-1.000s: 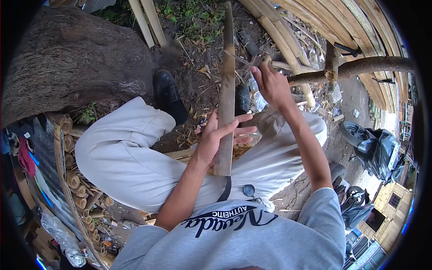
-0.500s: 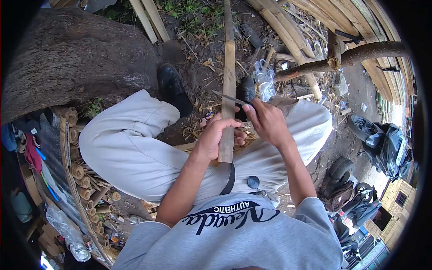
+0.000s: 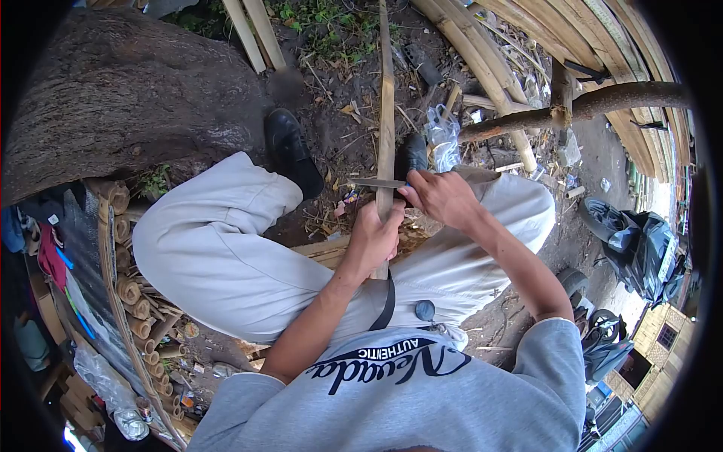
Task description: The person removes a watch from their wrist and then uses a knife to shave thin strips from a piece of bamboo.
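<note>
A long bamboo strip (image 3: 386,113) runs from near my waist out between my shoes, turned so a narrow side faces up. My left hand (image 3: 374,237) is wrapped round its near part. Just beyond that hand, a knife (image 3: 376,182) lies crosswise over the strip, its blade pointing left. My right hand (image 3: 444,197) grips the knife's handle, which is mostly hidden by the fingers; a bit of blue shows there. The blade appears to touch the strip's upper edge.
A thick tree trunk (image 3: 128,98) lies at the left. Bamboo poles (image 3: 482,56) and stacked slats (image 3: 617,38) stand at the upper right, with a branch rail (image 3: 572,105) across. A plastic bag (image 3: 444,139) rests by my shoe. Motorcycles (image 3: 636,245) stand right; cut bamboo (image 3: 139,309) is piled left.
The strip has turned from its broad face to a narrower side. My left hand has closed round it, and the knife has come down from a slanted position to lie nearly level across it.
</note>
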{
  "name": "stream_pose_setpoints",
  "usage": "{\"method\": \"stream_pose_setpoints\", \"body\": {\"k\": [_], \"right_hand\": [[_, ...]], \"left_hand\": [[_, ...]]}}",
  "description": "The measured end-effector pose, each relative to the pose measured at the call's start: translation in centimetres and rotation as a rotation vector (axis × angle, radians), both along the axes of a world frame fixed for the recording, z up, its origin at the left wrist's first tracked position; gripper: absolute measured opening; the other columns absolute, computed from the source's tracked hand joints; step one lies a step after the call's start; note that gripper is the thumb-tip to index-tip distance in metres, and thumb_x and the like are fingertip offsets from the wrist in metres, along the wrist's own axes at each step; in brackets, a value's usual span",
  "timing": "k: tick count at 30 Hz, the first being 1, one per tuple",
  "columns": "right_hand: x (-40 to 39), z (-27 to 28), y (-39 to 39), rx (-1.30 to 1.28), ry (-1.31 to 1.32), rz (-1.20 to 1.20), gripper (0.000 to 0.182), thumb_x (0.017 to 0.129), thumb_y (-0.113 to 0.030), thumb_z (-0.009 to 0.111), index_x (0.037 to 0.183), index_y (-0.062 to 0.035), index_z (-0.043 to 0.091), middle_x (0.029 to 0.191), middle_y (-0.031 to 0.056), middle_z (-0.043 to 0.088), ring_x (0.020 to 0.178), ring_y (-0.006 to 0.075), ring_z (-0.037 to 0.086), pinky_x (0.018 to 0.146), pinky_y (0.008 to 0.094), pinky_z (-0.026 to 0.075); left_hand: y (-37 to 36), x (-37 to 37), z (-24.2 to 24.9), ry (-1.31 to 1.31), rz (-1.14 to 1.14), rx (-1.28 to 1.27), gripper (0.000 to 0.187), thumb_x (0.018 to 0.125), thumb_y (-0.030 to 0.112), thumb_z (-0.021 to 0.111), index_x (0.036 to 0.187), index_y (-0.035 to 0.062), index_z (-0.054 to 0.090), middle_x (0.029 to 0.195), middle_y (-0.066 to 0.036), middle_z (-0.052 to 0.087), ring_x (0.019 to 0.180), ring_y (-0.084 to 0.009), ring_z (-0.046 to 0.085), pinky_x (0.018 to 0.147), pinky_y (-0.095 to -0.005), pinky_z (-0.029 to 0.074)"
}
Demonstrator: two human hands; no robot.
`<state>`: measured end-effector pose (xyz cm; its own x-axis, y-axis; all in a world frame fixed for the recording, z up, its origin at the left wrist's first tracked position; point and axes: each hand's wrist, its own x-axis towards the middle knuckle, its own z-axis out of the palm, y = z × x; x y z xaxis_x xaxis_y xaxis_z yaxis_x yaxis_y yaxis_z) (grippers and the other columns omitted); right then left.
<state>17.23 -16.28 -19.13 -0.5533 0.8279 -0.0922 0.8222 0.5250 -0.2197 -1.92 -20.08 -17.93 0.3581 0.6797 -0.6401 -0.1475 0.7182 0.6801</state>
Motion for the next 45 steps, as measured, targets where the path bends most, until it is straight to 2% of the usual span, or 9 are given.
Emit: {"method": "stream_pose_setpoints", "body": {"k": [9,13,20,23,25,30,36,40,45], "right_hand": [[7.0,-8.8,13.6,-0.057,0.017,-0.269,0.043,0.109,-0.042,0.037,0.097,-0.0037,0.054,0.068,0.0258,0.061,0.067,0.0491,0.061,0.061,0.0566,0.048],[7.5,-7.4,15.6,0.011,0.044,-0.253,0.043,0.108,-0.043,0.038,0.1,-0.004,0.054,0.063,0.0241,0.061,0.064,0.0472,0.063,0.057,0.055,0.05],[0.8,-1.9,6.7,-0.01,0.084,0.03,0.038,0.104,-0.041,0.05,0.087,-0.0078,0.057,0.058,0.0129,0.061,0.051,0.0361,0.063,0.047,0.0454,0.05],[1.2,-3.0,7.4,0.034,0.069,0.084,0.04,0.103,-0.042,0.053,0.082,-0.0088,0.056,0.058,0.0107,0.061,0.049,0.0336,0.063,0.045,0.0429,0.049],[1.3,-4.4,8.7,0.076,0.058,0.121,0.037,0.103,-0.038,0.054,0.084,-0.0067,0.055,0.057,0.0118,0.057,0.051,0.0351,0.06,0.047,0.0434,0.047],[1.5,-7.1,15.0,0.055,-0.05,0.011,0.04,0.106,-0.045,0.044,0.095,-0.0075,0.056,0.063,0.0141,0.061,0.052,0.0372,0.062,0.049,0.0465,0.049],[2.0,-8.0,20.4,-0.135,-0.099,-0.119,0.055,0.108,-0.053,0.025,0.109,-0.0062,0.055,0.074,0.0213,0.066,0.072,0.0424,0.067,0.067,0.0539,0.053],[1.8,-7.1,19.2,-0.031,-0.054,-0.141,0.051,0.108,-0.05,0.033,0.112,-0.0057,0.057,0.073,0.0183,0.068,0.068,0.0409,0.068,0.061,0.0491,0.055],[0.5,-4.8,12.6,0.174,0.105,-0.164,0.041,0.106,-0.044,0.046,0.096,-0.0053,0.055,0.067,0.0148,0.065,0.061,0.0389,0.066,0.053,0.0465,0.053]], "left_hand": [[0.0,-0.1,-0.4,0.057,-0.024,0.037,0.029,0.106,0.02,0.05,0.119,-0.0046,0.058,0.065,0.003,0.044,0.043,-0.0041,0.04,0.035,-0.0246,0.034],[1.1,-0.7,1.0,-0.041,-0.004,-0.073,0.03,0.107,0.019,0.048,0.123,-0.0045,0.055,0.068,0.003,0.044,0.044,-0.0035,0.039,0.036,-0.0242,0.034],[0.5,-0.1,-0.3,0.026,-0.042,-0.021,0.031,0.108,0.022,0.048,0.12,-0.0049,0.057,0.071,0.002,0.045,0.042,-0.0037,0.041,0.035,-0.0241,0.035],[-0.3,0.2,-1.8,0.082,-0.009,0.068,0.037,0.107,0.028,0.05,0.112,-0.0056,0.065,0.063,-0.003,0.054,0.043,-0.0115,0.05,0.041,-0.032,0.039],[-0.8,0.6,-2.9,0.108,-0.025,0.087,0.034,0.108,0.026,0.049,0.114,-0.0051,0.061,0.066,0.0,0.049,0.042,-0.0077,0.046,0.038,-0.0282,0.037],[-0.3,0.8,-1.7,0.097,-0.051,0.026,0.032,0.108,0.025,0.048,0.117,-0.0043,0.058,0.068,0.003,0.045,0.042,-0.004,0.043,0.034,-0.0245,0.035],[0.3,0.5,-0.5,0.065,-0.039,-0.024,0.032,0.108,0.025,0.048,0.118,-0.0043,0.057,0.067,0.003,0.044,0.041,-0.0038,0.039,0.035,-0.0247,0.035],[0.5,0.0,-0.1,-0.013,-0.028,-0.069,0.032,0.108,0.024,0.048,0.121,-0.0048,0.055,0.064,0.004,0.041,0.041,-0.0037,0.036,0.035,-0.0249,0.034],[0.6,-0.5,-0.1,-0.051,-0.018,-0.074,0.032,0.108,0.024,0.049,0.122,-0.0042,0.055,0.064,0.004,0.04,0.042,-0.0033,0.036,0.036,-0.0246,0.033]]}}
